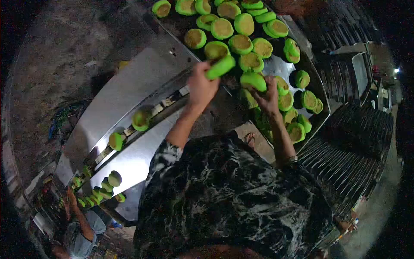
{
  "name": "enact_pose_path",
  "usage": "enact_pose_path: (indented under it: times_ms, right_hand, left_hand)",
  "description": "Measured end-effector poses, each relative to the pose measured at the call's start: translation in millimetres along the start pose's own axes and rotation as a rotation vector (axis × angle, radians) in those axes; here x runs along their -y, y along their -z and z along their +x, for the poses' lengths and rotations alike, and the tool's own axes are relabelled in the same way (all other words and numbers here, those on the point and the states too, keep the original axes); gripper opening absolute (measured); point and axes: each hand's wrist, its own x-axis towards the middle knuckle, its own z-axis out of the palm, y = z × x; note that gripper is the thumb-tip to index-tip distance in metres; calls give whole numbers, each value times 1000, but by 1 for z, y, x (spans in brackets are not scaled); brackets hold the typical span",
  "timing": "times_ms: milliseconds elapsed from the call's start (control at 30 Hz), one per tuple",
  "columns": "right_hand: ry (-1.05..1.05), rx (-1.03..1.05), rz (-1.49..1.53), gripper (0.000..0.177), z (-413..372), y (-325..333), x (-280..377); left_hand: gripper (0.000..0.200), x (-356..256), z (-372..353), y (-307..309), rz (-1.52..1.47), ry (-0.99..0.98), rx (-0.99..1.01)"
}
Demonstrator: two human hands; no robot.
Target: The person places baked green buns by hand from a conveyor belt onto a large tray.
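Observation:
My left hand (202, 87) is closed around a green bun (221, 67), held tilted above the near left edge of a large dark tray (276, 64). My right hand (268, 97) grips another green bun (253, 80) over the same tray, with the thumb and fingers at its side. Many round green buns with browned flat faces (222, 28) lie on the tray, most with the brown face up and some overlapping. Part of my left hand is smeared by motion.
A narrow conveyor (166, 102) with pale slats runs down to the lower left, carrying some green buns (115, 141) between metal side plates (125, 82). At its far end a co-worker (84, 233) reaches toward a row of buns (103, 190). Stacked dark trays (349, 151) stand right.

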Motion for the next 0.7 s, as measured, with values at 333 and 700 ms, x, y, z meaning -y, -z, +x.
enact_pose_path:
  times_ms: [333, 700]
  right_hand:
    - [839, 333, -775, 44, 12, -137, 46]
    - [126, 183, -629, 53, 90, 2, -38]
  left_hand:
    - [57, 123, -113, 83, 923, -141, 58]
    - [64, 3, 86, -39, 864, -353, 304]
